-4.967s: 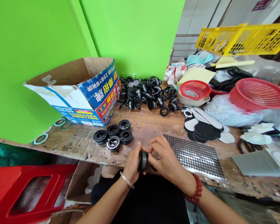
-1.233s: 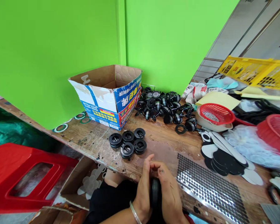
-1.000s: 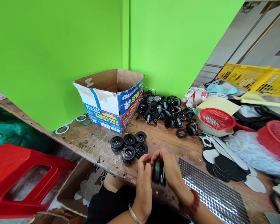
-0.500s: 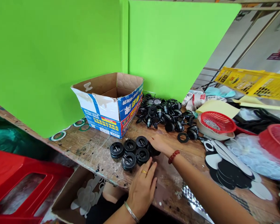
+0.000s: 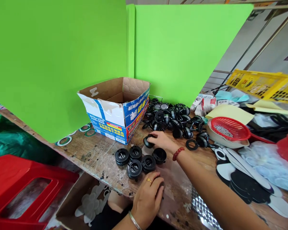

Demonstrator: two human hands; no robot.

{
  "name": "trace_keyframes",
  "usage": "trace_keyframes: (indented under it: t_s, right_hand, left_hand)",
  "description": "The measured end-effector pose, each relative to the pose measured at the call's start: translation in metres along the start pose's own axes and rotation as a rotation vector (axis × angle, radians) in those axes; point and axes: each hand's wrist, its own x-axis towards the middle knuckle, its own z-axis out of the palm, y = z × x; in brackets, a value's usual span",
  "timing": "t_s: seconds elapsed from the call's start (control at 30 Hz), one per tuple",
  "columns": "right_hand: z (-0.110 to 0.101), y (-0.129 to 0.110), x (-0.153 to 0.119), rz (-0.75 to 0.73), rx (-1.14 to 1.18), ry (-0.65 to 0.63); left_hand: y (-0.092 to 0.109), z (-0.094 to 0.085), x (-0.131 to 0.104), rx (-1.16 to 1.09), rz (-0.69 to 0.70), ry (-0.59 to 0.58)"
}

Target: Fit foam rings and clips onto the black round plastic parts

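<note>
Near the table's middle, my right hand pinches a round black plastic part, tilted with its underside partly hidden by my fingers. Just in front of it stands a group of similar round black parts, most with a slotted face upward. One hollow black cup sits at the group's right, its open side up. My left hand rests at the table's front edge, palm down and fingers loosely extended, close to the nearest black part and holding nothing visible.
Behind stands an open cardboard box against green panels. To its right lies a heap of black headphone-like parts. Further right are a red basket, black and white flat cutouts and clear plastic bags. A red stool stands left.
My right hand has picked up a round black part from the back of the group and raised it away, uncovering the hollow cup. The left hand has stayed nearly in place.
</note>
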Motion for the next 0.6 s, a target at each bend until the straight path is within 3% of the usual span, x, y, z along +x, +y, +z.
trace_keyframes:
  t_s: [0.1,0.2,0.43,0.6]
  right_hand:
    - [-0.017,0.002,0.01,0.096,0.042,0.09]
    - [-0.022,0.0,0.016,0.151,0.028,0.084]
    - [0.01,-0.009,0.023,0.131,-0.143,-0.025]
    - [0.016,-0.005,0.022,0.086,-0.224,-0.113]
  left_hand:
    - [0.001,0.001,0.0,0.023,-0.004,0.0]
    - [0.001,0.002,0.001,0.041,-0.003,-0.01]
    - [0.0,0.004,0.0,0.085,-0.007,-0.044]
    - [-0.001,0.007,0.0,0.113,-0.013,-0.049]
